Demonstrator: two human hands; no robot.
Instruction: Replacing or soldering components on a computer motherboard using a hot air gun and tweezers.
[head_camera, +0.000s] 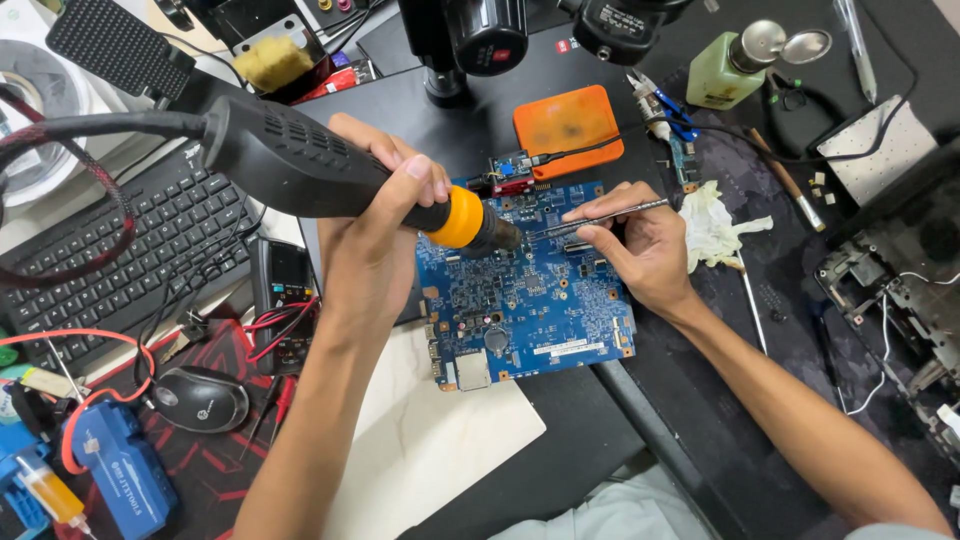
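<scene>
My left hand (375, 210) grips a black hot-air gun (300, 165) with an orange collar; its nozzle points down at the upper middle of a blue circuit board (530, 300). My right hand (640, 245) holds thin metal tweezers (600, 215) like a pen. Their tips meet the board right beside the nozzle. The board lies flat on a black mat, partly over a white sheet (440, 430).
A black keyboard (120, 250) and a mouse (200, 398) lie left, with a multimeter (283, 290) and red leads. Behind the board sit an orange pad (568, 125), a microscope base (470, 50) and a liquid dispenser bottle (735, 65). A crumpled tissue (715, 225) and an opened laptop chassis (900, 290) are right.
</scene>
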